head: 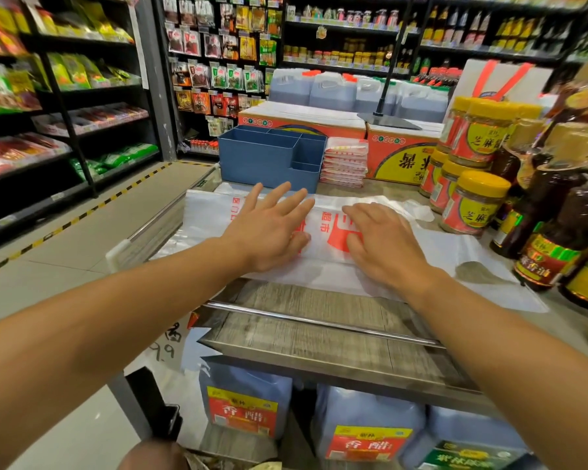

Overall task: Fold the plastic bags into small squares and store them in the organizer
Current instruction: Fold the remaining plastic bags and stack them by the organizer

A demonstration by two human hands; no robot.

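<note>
**Two flat hands on a printed bag**

The worktop (319, 334), a grey wood-grain surface with a metal rail along its near edge, carries everything. Across its middle lies a white plastic bag (323, 228), its long axis running left to right, red printing facing up; the characters "超市" can be read between the hands, the rest is covered or cut off. Behind it on the left stands the blue organizer (269, 157), divided into compartments, with a stack of folded bags (345, 161) just beside it on the right. Jars with yellow lids (472, 205) at the right read "芝麻酱"; jugs below the worktop (248, 405) read "香醋".

The left hand (272, 228) presses palm-down on the bag, fingers straight and spread, pointing away from the person. The right hand (381, 242) lies flat beside it, fingers slightly bent, angled leftward. Neither grip holds anything; both are wide.
</note>
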